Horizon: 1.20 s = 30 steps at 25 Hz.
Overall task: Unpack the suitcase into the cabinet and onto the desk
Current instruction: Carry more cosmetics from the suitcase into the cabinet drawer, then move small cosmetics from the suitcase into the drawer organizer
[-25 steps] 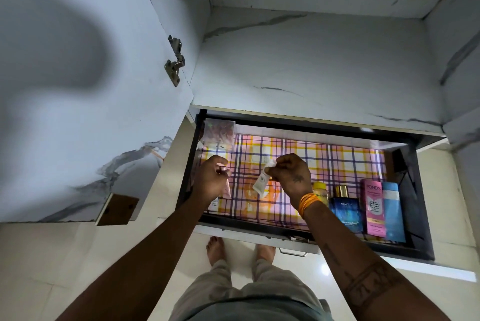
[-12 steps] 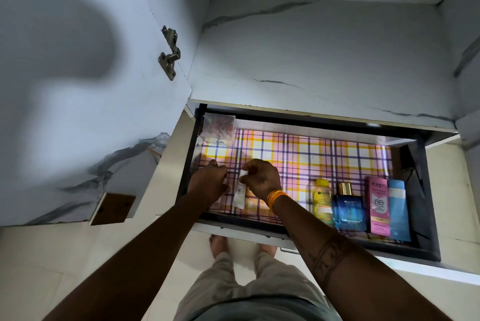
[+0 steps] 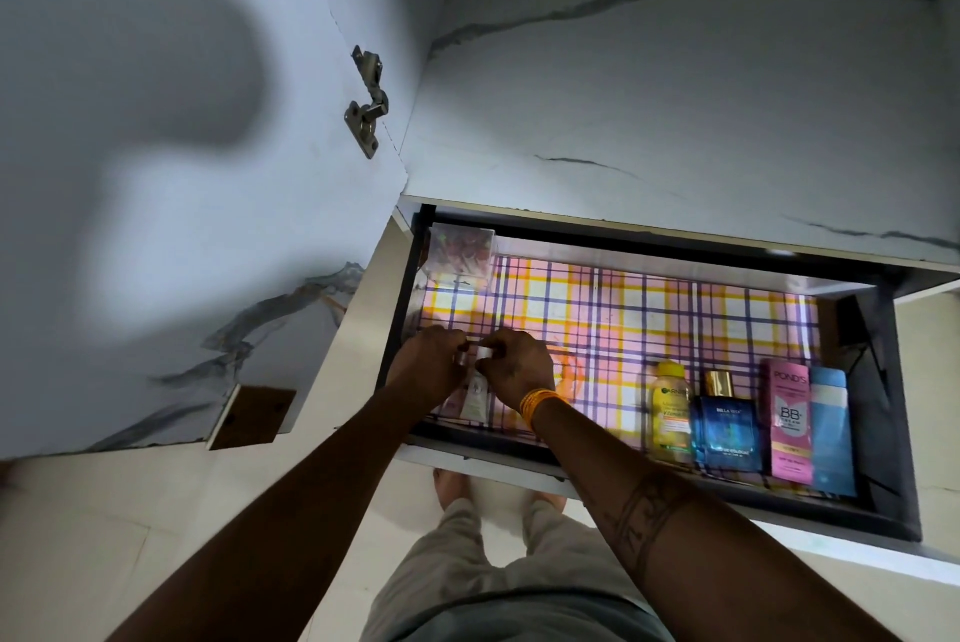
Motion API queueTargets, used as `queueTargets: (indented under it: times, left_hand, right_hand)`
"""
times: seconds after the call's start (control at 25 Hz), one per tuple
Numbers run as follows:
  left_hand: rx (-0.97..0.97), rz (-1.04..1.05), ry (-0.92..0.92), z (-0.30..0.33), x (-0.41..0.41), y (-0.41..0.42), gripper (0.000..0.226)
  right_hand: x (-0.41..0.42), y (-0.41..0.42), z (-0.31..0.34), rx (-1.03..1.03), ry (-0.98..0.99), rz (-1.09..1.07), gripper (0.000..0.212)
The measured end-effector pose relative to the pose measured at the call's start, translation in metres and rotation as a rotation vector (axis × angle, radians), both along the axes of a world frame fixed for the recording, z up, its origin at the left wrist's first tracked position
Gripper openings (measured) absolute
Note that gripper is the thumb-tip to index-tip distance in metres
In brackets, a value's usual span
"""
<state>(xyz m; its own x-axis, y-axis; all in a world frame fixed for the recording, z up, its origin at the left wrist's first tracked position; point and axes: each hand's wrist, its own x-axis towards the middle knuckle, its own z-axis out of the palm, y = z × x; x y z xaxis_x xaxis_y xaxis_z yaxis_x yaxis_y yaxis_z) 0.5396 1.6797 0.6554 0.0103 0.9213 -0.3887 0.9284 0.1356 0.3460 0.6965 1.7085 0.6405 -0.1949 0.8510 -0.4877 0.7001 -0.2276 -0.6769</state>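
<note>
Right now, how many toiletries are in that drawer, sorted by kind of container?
Bottles: 2, a yellow bottle and a blue perfume bottle.
Boxes: 3, a pink box, a blue box and a clear box.
Tubes: 1, a white tube between the hands.
Total: 6.

Both hands, L [image 3: 428,366] & R [image 3: 517,366], pinch small tubes [image 3: 475,394] upright in drawer [image 3: 649,477], near-left corner.

Both hands now sit lower and further left in the drawer [image 3: 400,329], close to its front left corner. The right hand [image 3: 514,371] brings the white tube [image 3: 475,399] down beside the left hand [image 3: 428,366], fingertips almost touching.
</note>
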Motion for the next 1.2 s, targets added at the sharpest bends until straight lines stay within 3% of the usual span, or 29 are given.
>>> queueTargets:
  times: [0.24, 0.48, 0.64, 0.96, 1.2]
  left_hand:
    - [0.048, 0.023, -0.082, -0.006, -0.008, 0.001, 0.016]
    - [0.117, 0.465, -0.492, 0.029, 0.000, 0.005, 0.028]
    - [0.241, 0.693, -0.561, 0.061, 0.008, -0.023, 0.022]
    - [0.578, 1.063, -0.928, 0.117, 0.044, -0.098, 0.022]
    - [0.822, 1.371, -0.880, 0.150, 0.054, -0.205, 0.028]
  right_hand:
    - [-0.001, -0.007, -0.003, 0.040, 0.064, -0.008, 0.028]
    - [0.021, 0.002, 0.010, -0.005, 0.336, -0.282, 0.017]
    - [0.024, 0.009, 0.048, -0.185, 0.549, -0.331, 0.010]
    - [0.011, -0.008, 0.119, -0.138, 0.700, 0.099, 0.012]
    - [-0.025, -0.099, 0.157, -0.223, 0.726, 0.499, 0.018]
